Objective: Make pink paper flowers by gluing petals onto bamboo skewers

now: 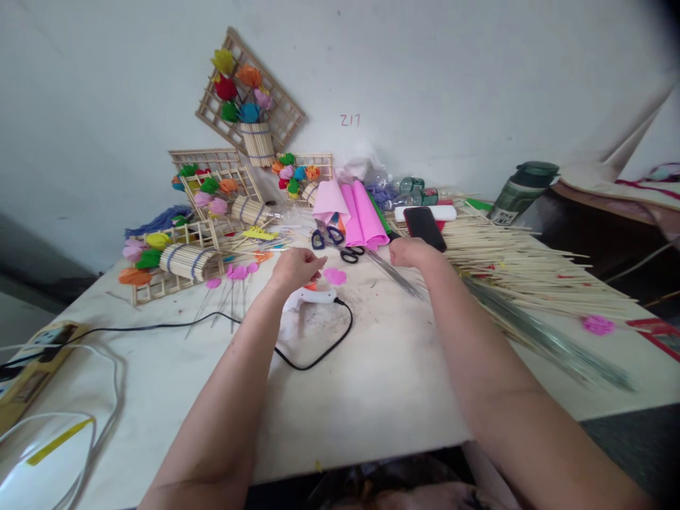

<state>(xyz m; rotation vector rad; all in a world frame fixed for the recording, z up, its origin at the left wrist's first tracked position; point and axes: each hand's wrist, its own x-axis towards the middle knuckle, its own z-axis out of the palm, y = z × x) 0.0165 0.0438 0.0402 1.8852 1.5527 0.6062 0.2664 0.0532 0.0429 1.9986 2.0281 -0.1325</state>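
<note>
My left hand is over the middle of the table, its fingers pinched together. Whatever they may hold is too small to make out. Pink paper petals lie just right of its fingertips, and a white glue gun with a black cord lies beneath. My right hand is curled closed beside a bundle of thin metal wires; its fingers are partly hidden, and any content cannot be seen. Two pairs of scissors, one blue-handled and one black-handled, lie between the hands.
Pink crepe paper stands behind the scissors. A phone, many wooden sticks and a green bottle are at right. Stick-frame flower baskets fill the left back. A power strip sits far left.
</note>
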